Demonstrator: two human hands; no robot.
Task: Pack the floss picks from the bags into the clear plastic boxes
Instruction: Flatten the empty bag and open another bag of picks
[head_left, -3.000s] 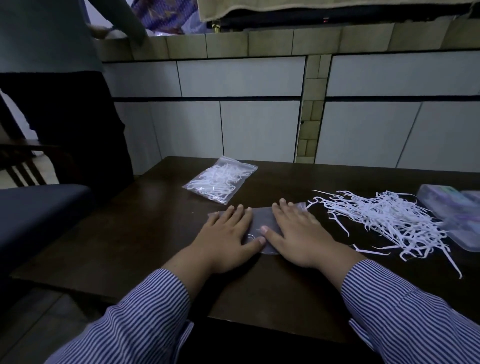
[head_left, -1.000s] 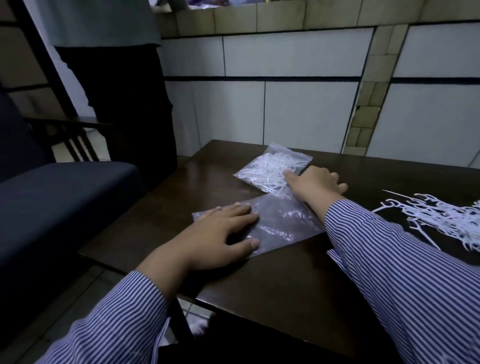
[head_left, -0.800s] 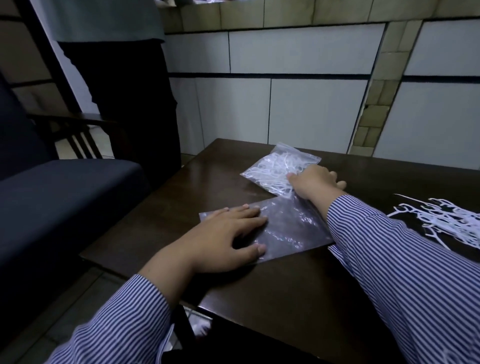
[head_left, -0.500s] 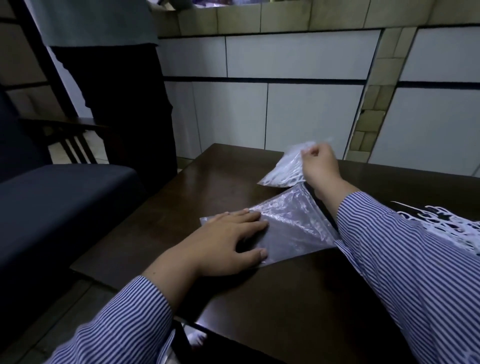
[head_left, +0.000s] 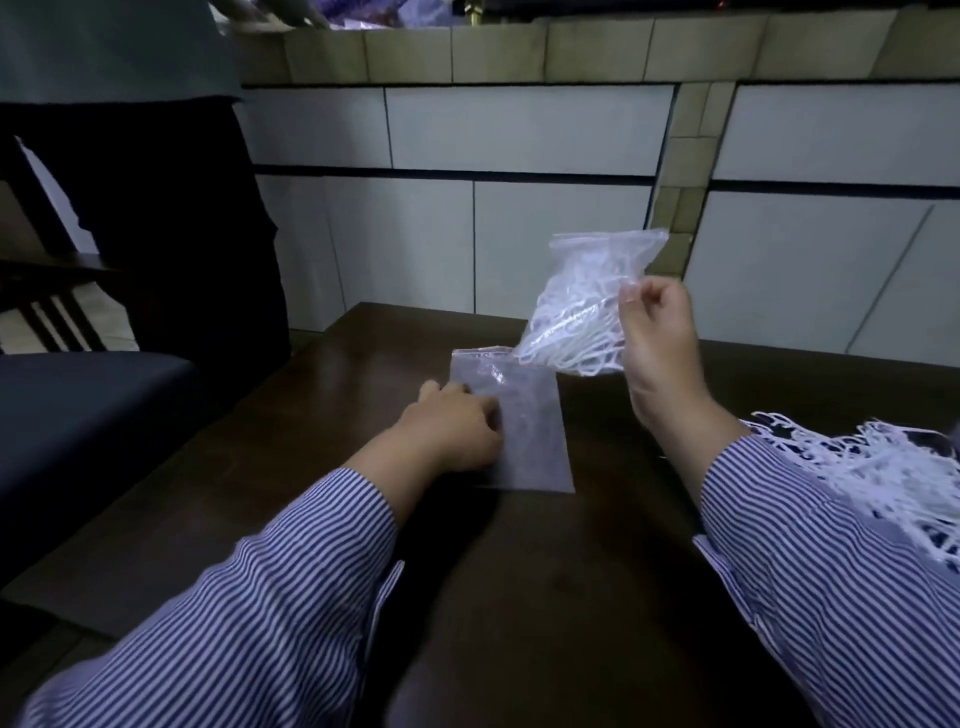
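Note:
My right hand pinches the edge of a clear zip bag of white floss picks and holds it in the air above the dark wooden table. An empty clear bag lies flat on the table under it. My left hand rests on the left part of that empty bag, fingers curled. A loose heap of white floss picks lies on the table at the right. The clear plastic boxes are out of view.
A dark blue cushioned seat stands to the left of the table. A person in dark trousers stands behind it. A tiled wall rises just past the table's far edge.
My right hand reached to the full bag, took hold of it and lifted it off the table. My left hand stayed on the empty bag and curled its fingers.

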